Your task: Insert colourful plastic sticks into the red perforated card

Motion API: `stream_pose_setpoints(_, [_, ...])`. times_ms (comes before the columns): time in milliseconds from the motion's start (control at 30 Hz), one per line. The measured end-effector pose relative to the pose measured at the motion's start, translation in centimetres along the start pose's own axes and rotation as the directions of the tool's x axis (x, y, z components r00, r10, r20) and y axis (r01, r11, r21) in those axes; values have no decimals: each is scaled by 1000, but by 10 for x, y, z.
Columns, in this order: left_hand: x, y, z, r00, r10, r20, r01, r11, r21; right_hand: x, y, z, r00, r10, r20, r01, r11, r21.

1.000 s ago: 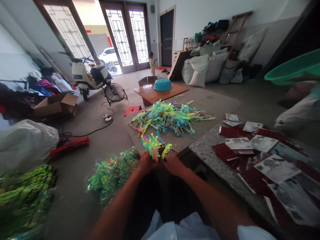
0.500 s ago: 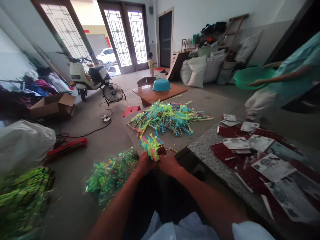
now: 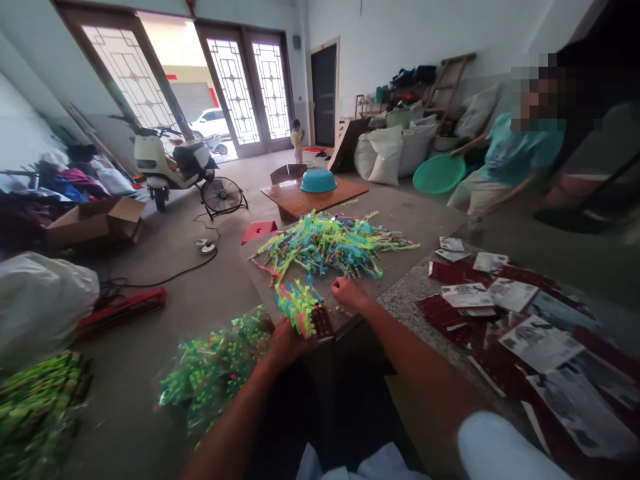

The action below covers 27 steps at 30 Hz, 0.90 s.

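My left hand (image 3: 286, 341) grips a bundle of bright plastic sticks (image 3: 299, 306) mounted on a dark red card (image 3: 323, 322), held near the front edge of a low grey table (image 3: 425, 213). My right hand (image 3: 349, 294) is out on the table, fingers curled in a pinch beside a small loose stick (image 3: 344, 311); what it pinches is too small to name. Just beyond it lies a big heap of green, blue and yellow sticks (image 3: 333, 243).
A clear bag of finished sticks (image 3: 215, 363) lies on the floor to my left. Red cards and printed sheets (image 3: 520, 313) cover a stone slab on the right. A person carrying a green basin (image 3: 439, 173) walks at right. A wooden table with a blue bowl (image 3: 319, 180), fan and scooter stand farther back.
My right hand left the bundle and reached forward onto the table by the heap. The person with the green basin walked leftward, farther into the room.
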<state>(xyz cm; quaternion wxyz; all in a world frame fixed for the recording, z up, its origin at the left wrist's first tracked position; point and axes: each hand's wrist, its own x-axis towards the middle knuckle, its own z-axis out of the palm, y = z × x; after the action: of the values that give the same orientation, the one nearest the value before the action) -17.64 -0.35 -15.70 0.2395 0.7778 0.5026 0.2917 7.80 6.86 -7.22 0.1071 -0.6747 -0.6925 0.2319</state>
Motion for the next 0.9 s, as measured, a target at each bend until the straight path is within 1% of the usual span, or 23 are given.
stream_pose_setpoints(67, [-2, 2, -3, 1000, -2, 19, 2, 1000, 20, 27, -2, 1, 994, 93, -54, -92, 995, 23])
stream_pose_setpoints(100, [-3, 2, -4, 1000, 0, 25, 0, 1000, 30, 39, -5, 5, 992, 106, -61, -105, 994, 29])
stream_pose_setpoints(200, [-5, 4, -6, 1000, 15, 5, -15, 1000, 14, 66, -20, 22, 994, 89, -67, -86, 995, 40])
stream_pose_setpoints(300, [-6, 7, -7, 999, 30, -36, -30, 1000, -1, 85, -34, 38, 994, 106, -23, -106, 994, 23])
stream_pose_setpoints(400, [-6, 10, -7, 998, 28, -48, -27, 1000, 9, 94, -38, 48, 993, 122, 7, -122, 992, 23])
stream_pose_setpoints(500, [-5, 10, -7, 999, 11, -40, -10, 1000, 23, 89, -28, 49, 992, 121, 30, -124, 987, 107])
stream_pose_setpoints(567, [-5, 9, -7, 999, 1, -36, 0, 1000, 29, 78, -13, 45, 991, 122, 61, -134, 955, 265])
stream_pose_setpoints(633, [-5, 8, -6, 1000, 5, -29, -4, 1000, 30, 64, 5, 38, 989, 122, 80, -144, 895, 423])
stream_pose_setpoints(767, [-4, 6, -4, 1000, 21, -19, -21, 999, 29, 28, 44, 16, 987, 148, 63, -154, 755, 637])
stream_pose_setpoints(833, [-4, 3, -3, 999, 22, -24, -21, 999, 35, 11, 64, 3, 986, 159, 57, -153, 699, 698])
stream_pose_setpoints(867, [-4, 2, -3, 999, 20, -25, -19, 999, 39, 3, 74, -3, 984, 165, 62, -162, 709, 687])
stream_pose_setpoints(900, [-4, 0, -2, 1000, 17, -25, -16, 999, 44, -3, 83, -8, 982, 174, 73, -180, 750, 636])
